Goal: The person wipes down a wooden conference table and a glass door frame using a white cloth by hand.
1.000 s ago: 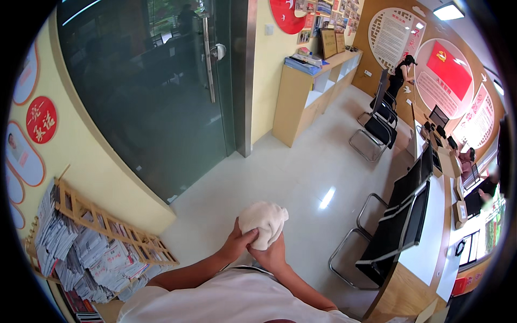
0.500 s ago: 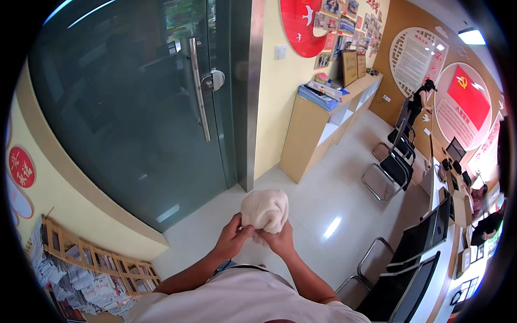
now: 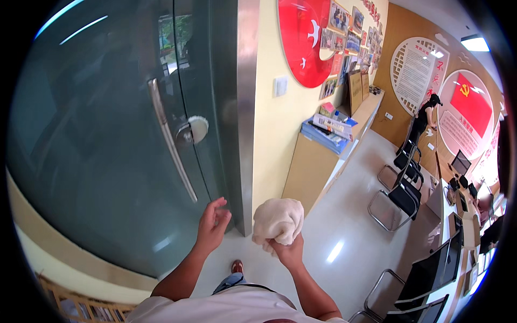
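Bunched up in my right hand [image 3: 289, 251] is a cream cloth [image 3: 278, 219]; my fingers close on its lower side and are partly hidden under it. My left hand [image 3: 213, 223] is off the cloth and holds nothing, its fingers apart and pointing up toward the glass door. Above it hangs the lower end of a long metal door handle [image 3: 171, 141], with a gap between the two. A round lock fitting [image 3: 197, 129] sits beside the handle on the dark glass door [image 3: 97, 140].
A wooden cabinet [image 3: 301, 172] with blue folders [image 3: 326, 135] on top stands right of the metal door frame [image 3: 246, 118]. Black chairs [image 3: 405, 198] and a desk with monitors [image 3: 431, 269] line the right. A person [image 3: 423, 121] stands far back. A wooden rack [image 3: 81, 301] is lower left.
My left hand has let go of the cloth and moved left toward the door. The cloth stays in my right hand. The door and cabinet now appear closer.
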{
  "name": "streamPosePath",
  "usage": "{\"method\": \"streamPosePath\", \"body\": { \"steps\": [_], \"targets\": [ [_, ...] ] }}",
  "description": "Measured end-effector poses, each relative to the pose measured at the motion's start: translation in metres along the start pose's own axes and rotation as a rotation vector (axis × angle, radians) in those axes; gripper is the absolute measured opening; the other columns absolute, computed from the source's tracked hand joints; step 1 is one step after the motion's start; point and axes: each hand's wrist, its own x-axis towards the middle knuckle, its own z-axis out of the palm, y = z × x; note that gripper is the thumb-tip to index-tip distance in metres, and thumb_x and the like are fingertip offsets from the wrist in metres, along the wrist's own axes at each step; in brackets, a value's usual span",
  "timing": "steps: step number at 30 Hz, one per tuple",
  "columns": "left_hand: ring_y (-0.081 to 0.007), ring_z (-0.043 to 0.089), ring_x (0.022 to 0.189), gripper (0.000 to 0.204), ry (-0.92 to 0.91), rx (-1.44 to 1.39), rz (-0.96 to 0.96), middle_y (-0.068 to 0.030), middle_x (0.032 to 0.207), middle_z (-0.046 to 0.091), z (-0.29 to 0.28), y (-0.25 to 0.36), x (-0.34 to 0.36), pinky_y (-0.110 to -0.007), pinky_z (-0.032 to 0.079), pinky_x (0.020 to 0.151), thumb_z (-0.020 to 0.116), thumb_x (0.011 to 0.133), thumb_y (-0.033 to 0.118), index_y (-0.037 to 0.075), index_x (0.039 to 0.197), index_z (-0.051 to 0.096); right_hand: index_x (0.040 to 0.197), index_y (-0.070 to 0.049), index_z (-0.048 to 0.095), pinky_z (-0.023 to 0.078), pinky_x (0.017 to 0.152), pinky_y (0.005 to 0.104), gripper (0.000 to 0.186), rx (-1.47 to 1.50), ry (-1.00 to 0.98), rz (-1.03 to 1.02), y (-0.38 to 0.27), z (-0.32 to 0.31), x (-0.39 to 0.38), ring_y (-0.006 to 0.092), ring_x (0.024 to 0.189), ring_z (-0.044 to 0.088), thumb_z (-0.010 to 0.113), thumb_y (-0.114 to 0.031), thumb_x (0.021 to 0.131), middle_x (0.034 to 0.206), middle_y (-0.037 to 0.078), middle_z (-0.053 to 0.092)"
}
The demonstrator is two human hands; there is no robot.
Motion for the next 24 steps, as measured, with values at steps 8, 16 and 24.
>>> {"method": "streamPosePath", "body": {
  "steps": [8, 16, 24],
  "targets": [
    [-0.0291, 0.056, 0.120, 0.048, 0.166, 0.352, 0.587, -0.0183, 0.137, 0.054, 0.012, 0.036, 0.249, -0.040, 0.046, 0.100, 0.068, 0.094, 0.013, -0.002, 0.137, 0.051, 0.127, -0.002, 0.059, 0.053, 0.090, 0.0370, 0.058, 0.057, 0.210, -0.222, -0.017, 0.050, 0.189, 0.0231, 0.107, 0.066, 0.083, -0.018, 0.076, 0.116, 0.011, 0.068],
    [-0.0336, 0.039, 0.144, 0.055, 0.526, 0.428, 0.953, -0.0201, 0.157, 0.039, 0.038, 0.060, 0.394, -0.042, 0.031, 0.117, 0.063, 0.097, 0.010, -0.003, 0.147, 0.043, 0.134, -0.001, 0.052, 0.050, 0.096, 0.0383, 0.069, 0.266, 0.204, -0.069, -0.027, 0.073, 0.315, 0.0281, 0.115, 0.063, 0.085, -0.021, 0.075, 0.124, 0.015, 0.065],
    [-0.0337, 0.031, 0.148, 0.072, 0.354, 0.136, 0.973, -0.0204, 0.163, 0.027, 0.027, 0.069, 0.445, -0.044, 0.025, 0.119, 0.063, 0.097, 0.022, -0.001, 0.156, 0.030, 0.138, -0.003, 0.047, 0.047, 0.100, 0.0423, 0.080, 0.173, 0.094, -0.330, -0.061, 0.104, 0.377, 0.0337, 0.123, 0.058, 0.087, -0.024, 0.072, 0.133, 0.018, 0.057]
  ]
}}
